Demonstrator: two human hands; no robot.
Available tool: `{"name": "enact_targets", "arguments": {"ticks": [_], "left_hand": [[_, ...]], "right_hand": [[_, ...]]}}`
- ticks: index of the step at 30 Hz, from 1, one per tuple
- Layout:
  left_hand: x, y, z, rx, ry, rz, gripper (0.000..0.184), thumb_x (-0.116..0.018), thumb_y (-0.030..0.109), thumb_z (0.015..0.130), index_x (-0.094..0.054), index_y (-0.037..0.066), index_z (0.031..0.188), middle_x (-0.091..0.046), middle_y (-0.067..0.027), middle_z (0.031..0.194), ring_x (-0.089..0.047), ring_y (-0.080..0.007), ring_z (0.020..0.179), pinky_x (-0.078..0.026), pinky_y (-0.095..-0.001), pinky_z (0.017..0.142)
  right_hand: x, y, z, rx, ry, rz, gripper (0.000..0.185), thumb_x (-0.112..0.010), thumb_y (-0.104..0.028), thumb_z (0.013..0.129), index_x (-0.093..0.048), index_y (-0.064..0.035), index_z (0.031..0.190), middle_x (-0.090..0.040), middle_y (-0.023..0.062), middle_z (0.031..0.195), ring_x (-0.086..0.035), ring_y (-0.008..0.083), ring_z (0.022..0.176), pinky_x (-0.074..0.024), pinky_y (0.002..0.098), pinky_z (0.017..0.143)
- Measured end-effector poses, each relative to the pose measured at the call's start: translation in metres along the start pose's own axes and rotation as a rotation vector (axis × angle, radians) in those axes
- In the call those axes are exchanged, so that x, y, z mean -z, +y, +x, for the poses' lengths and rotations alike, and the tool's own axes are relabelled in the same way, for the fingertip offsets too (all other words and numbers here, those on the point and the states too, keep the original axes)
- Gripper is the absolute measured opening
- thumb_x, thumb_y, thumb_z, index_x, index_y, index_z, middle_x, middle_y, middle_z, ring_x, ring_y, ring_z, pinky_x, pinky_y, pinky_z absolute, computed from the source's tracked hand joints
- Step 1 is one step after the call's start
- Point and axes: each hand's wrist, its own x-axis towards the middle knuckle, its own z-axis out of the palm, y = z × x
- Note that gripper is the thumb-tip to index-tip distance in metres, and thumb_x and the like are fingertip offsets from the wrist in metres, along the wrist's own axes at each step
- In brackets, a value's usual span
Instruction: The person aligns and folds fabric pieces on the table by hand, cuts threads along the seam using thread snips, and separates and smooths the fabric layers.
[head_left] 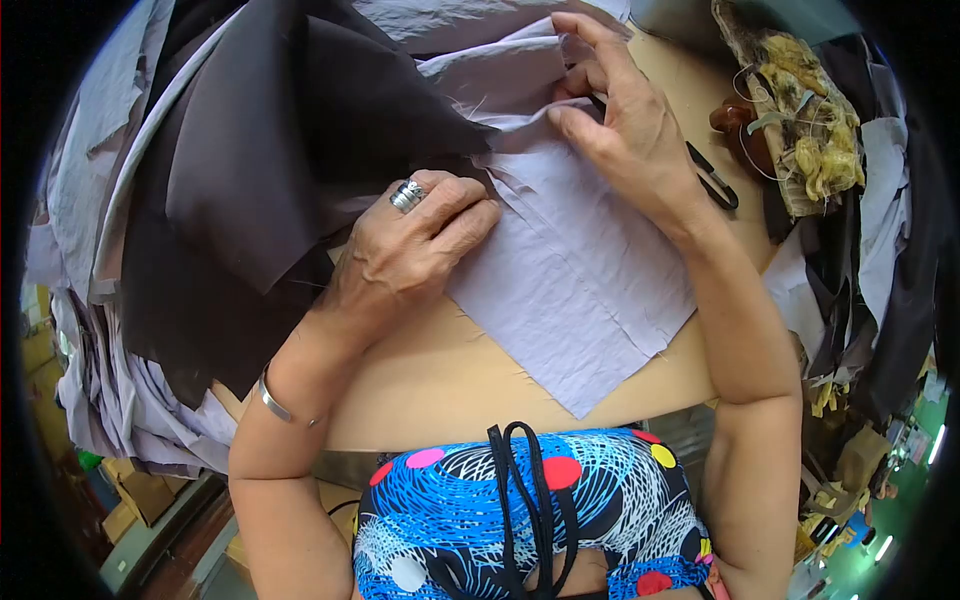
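A pale lavender fabric piece (600, 260) with a seam line lies on the table, one corner pointing toward me. My left hand (415, 240), with a wide silver ring, is closed at its left edge, where dark fabric (370, 110) meets it; the fingertips are partly hidden. Higher up, my right hand (625, 120) pinches a raised fold of the lavender fabric between thumb and fingers. Beside the right wrist shows a black loop handle (714, 180), perhaps of scissors; the rest is hidden behind the hand.
Layered dark and lavender cloth (90, 200) hangs over the table's left side. At the right stand a brown knob-like object (740, 125) and a board with yellowish lumps and threads (820, 130). More cloth strips (885, 200) hang there. The tan table (430, 385) ends near my body.
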Motion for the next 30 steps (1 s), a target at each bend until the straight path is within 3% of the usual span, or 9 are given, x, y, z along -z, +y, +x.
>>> {"name": "enact_targets", "arguments": {"ticks": [3, 9, 12, 14, 27, 30], "left_hand": [[0.001, 0.001, 0.001, 0.007, -0.01, 0.015, 0.033, -0.065, -0.006, 0.062, -0.064, 0.002, 0.094, -0.06, -0.009, 0.094, -0.06, -0.0265, 0.082, -0.051, -0.0344, 0.072], [0.004, 0.003, 0.003, -0.019, -0.044, 0.051, 0.027, -0.064, -0.001, 0.065, -0.066, 0.004, 0.091, -0.061, -0.006, 0.099, -0.06, -0.0229, 0.084, -0.051, -0.0329, 0.072], [0.004, 0.002, 0.001, -0.055, -0.07, 0.082, 0.022, -0.063, 0.003, 0.067, -0.066, 0.006, 0.088, -0.062, -0.0037, 0.104, -0.061, -0.0197, 0.084, -0.051, -0.0311, 0.074], [0.003, 0.001, 0.001, -0.065, -0.056, 0.084, 0.018, -0.062, 0.005, 0.069, -0.067, 0.006, 0.086, -0.062, -0.0021, 0.108, -0.06, -0.0177, 0.084, -0.051, -0.0298, 0.074], [0.001, 0.007, 0.004, -0.064, -0.093, 0.234, 0.014, -0.063, 0.009, 0.073, -0.064, 0.008, 0.087, -0.062, 0.0006, 0.117, -0.06, -0.0155, 0.085, -0.05, -0.0283, 0.074], [0.004, 0.007, 0.005, -0.115, -0.118, 0.248, 0.012, -0.063, 0.009, 0.072, -0.062, 0.009, 0.084, -0.062, 0.0012, 0.117, -0.06, -0.0154, 0.084, -0.051, -0.0284, 0.074]], "right_hand": [[-0.001, 0.003, 0.006, -0.001, -0.058, 0.146, 0.077, -0.061, -0.001, 0.077, -0.023, -0.0068, 0.144, -0.061, 0.0182, 0.095, -0.062, 0.0344, 0.087, -0.048, 0.0395, 0.08], [0.005, -0.017, 0.003, -0.122, -0.193, -0.093, 0.074, -0.057, 0.003, 0.079, -0.024, -0.0106, 0.145, -0.061, 0.018, 0.091, -0.062, 0.0341, 0.078, -0.0494, 0.0383, 0.075], [-0.001, -0.003, 0.005, 0.164, -0.101, -0.052, 0.073, -0.054, 0.005, 0.078, -0.029, -0.013, 0.144, -0.063, 0.0207, 0.092, -0.063, 0.0362, 0.081, -0.0492, 0.0397, 0.076], [-0.004, 0.002, 0.005, 0.213, -0.071, -0.091, 0.07, -0.052, 0.007, 0.077, -0.034, -0.013, 0.142, -0.063, 0.0223, 0.094, -0.063, 0.0376, 0.083, -0.049, 0.0405, 0.076], [-0.004, 0.001, 0.005, 0.135, -0.099, -0.058, 0.067, -0.052, 0.008, 0.077, -0.039, -0.0126, 0.139, -0.063, 0.0244, 0.094, -0.064, 0.0361, 0.077, -0.0493, 0.0396, 0.073], [-0.006, 0.004, 0.005, 0.207, -0.062, -0.041, 0.066, -0.051, 0.008, 0.077, -0.041, -0.0122, 0.138, -0.063, 0.0242, 0.096, -0.063, 0.0359, 0.076, -0.0496, 0.0398, 0.073]]}}
